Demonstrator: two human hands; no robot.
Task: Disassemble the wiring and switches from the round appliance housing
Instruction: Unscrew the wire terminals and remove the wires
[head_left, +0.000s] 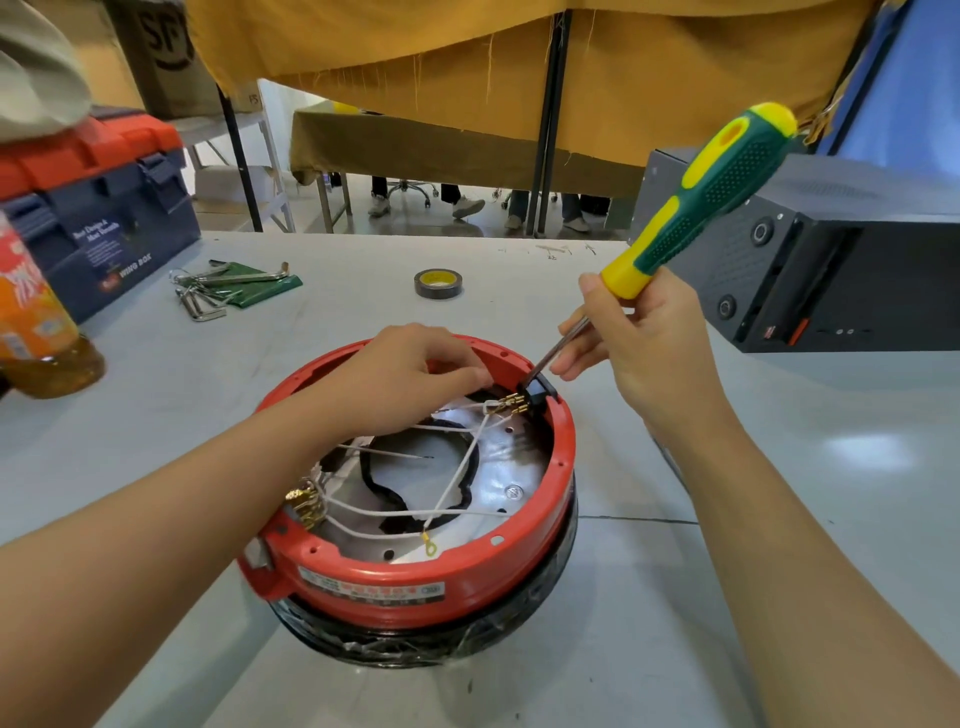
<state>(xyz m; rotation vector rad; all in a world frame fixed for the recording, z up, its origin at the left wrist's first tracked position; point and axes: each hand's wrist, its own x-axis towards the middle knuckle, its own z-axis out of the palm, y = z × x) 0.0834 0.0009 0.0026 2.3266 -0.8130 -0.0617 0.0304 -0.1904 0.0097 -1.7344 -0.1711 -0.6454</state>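
Head view showed the round red plastic appliance housing (410, 571) standing upside down on the pale grey table (727, 571), directly in front of the person and between both forearms. The right hand (644, 348) curled round the lower end of a green-and-yellow-handled screwdriver (711, 192), its metal shaft angled down so that the tip met the small black connector block (537, 392) seated in the far right of the red rim. The left hand (410, 374) reached over the far rim with fingers bent downward; its fingertips sat just beside the brass terminals (511, 402) plugged into that block, though whether they pinched a wire could not be told. Inside, white wires (457, 483) crossed the silver base plate, one ending in a free yellow ring terminal (430, 545) near the front edge, and a cluster of brass connectors (304, 501) sat at the left wall.

Judging by this, the work was partway: the bottom cover appeared off and at least one lead was loose, but the connector block, its attached terminals and the left-hand cluster remained to be freed. Hex keys (218, 291), a roll of black tape (439, 283) and a blue-and-red toolbox (98, 208) lay farther back.
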